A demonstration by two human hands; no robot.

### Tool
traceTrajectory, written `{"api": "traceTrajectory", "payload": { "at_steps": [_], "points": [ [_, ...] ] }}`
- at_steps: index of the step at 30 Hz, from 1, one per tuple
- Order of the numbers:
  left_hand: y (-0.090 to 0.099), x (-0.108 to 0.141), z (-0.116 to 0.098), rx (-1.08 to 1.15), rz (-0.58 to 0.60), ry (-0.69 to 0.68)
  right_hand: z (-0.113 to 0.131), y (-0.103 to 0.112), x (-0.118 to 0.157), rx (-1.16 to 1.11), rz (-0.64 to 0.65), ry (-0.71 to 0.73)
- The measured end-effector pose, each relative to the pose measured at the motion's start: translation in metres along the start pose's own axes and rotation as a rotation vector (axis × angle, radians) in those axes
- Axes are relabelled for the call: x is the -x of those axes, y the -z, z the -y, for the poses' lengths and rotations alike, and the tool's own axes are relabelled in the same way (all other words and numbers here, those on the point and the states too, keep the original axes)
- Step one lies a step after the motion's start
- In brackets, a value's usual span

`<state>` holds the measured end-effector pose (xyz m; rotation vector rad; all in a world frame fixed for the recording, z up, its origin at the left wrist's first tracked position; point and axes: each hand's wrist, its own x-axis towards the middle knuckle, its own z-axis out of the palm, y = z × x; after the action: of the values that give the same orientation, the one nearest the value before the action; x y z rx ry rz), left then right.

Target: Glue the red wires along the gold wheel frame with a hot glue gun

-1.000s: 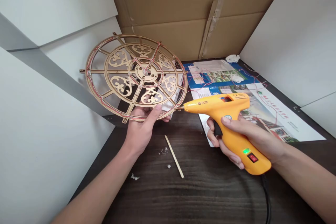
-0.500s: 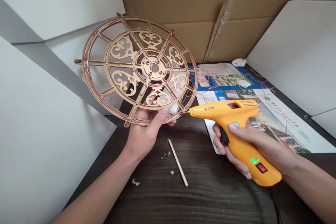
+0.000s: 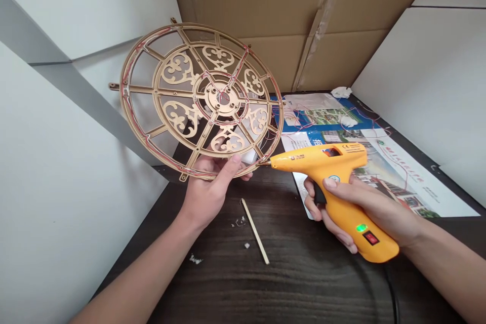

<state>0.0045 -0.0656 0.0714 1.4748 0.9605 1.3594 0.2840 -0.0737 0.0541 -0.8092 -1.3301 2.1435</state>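
Two hands work over the bench (image 3: 304, 273): the left (image 3: 207, 195) has its grip closed round the gold wheel's near rim (image 3: 201, 176), the right (image 3: 353, 202) wrapped round a glue gun (image 3: 322, 162).

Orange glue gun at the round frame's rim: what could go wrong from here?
The glue gun shows a green light, so its nozzle may be hot; a slip could burn the left hand nearby. Heat might damage the red wires along the round frame. Gripped by its lower edge, that frame could tip.
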Motion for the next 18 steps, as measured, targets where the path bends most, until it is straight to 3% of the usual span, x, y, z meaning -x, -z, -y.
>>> {"api": "traceTrajectory", "payload": {
  "at_steps": [9,12,15,18],
  "points": [
    [0.0,0.0,0.003,-0.03,0.0,0.044,0.001,-0.008,0.0,0.002,0.027,-0.018],
    [-0.001,-0.001,0.002,0.129,-0.003,0.119,0.005,-0.007,0.004,-0.049,0.022,0.043],
    [-0.001,-0.003,-0.003,0.402,-0.005,0.215,0.013,0.003,0.012,-0.043,-0.105,0.07],
    [0.002,-0.006,-0.006,0.446,-0.039,0.19,0.021,0.016,0.018,-0.022,-0.322,-0.076]
  ]
}}
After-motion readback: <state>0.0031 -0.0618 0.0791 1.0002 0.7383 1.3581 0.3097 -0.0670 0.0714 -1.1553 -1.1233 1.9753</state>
